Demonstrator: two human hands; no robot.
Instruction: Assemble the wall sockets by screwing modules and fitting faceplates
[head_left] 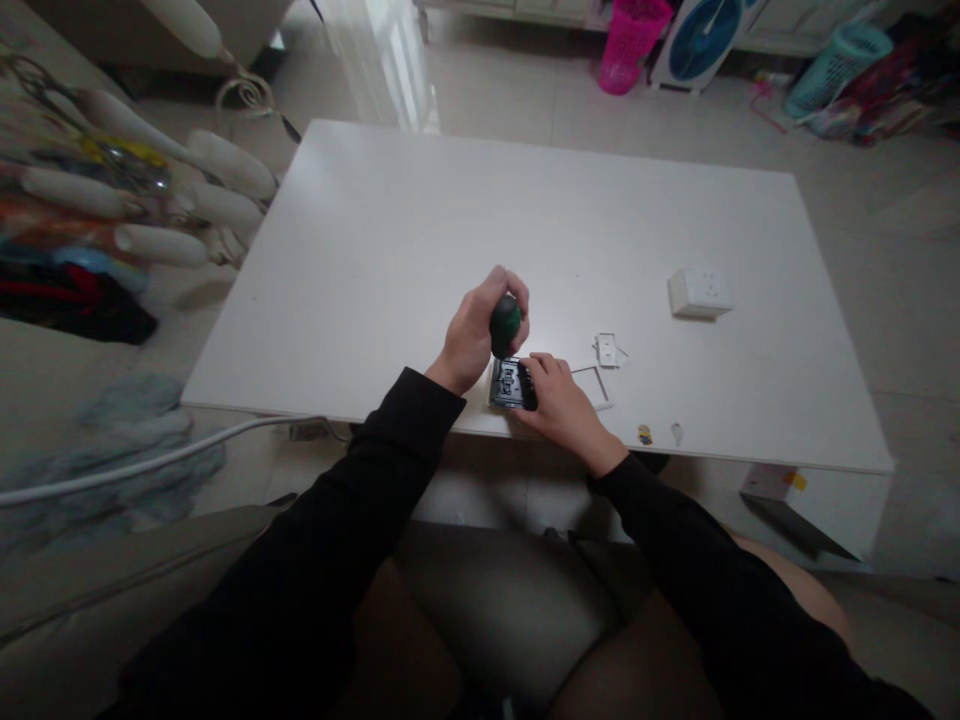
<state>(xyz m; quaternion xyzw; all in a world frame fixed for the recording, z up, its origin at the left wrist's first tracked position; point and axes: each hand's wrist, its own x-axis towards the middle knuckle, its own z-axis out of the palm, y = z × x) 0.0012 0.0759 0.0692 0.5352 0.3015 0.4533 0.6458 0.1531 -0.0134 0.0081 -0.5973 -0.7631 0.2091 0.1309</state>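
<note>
My left hand [480,322] is closed around the dark green handle of a screwdriver [505,325], which stands over a wall socket panel; its tip is hidden from view. The panel [510,385] has a black inner side facing up and a pale rim, and it lies at the table's near edge. From the right, my right hand [564,400] grips the panel, fingers over its right side. Just beyond that hand lies a thin white frame [602,388], partly covered by it. A small white socket insert [607,350] rests a little farther back.
A white socket box [699,292] stands on the right of the white table [420,220]. Two small stickers or charms, one a yellow-blue figure [645,434], lie near the front edge. A white cable [225,437] runs at the left. Beyond are a pink basket [630,45] and a fan [701,40].
</note>
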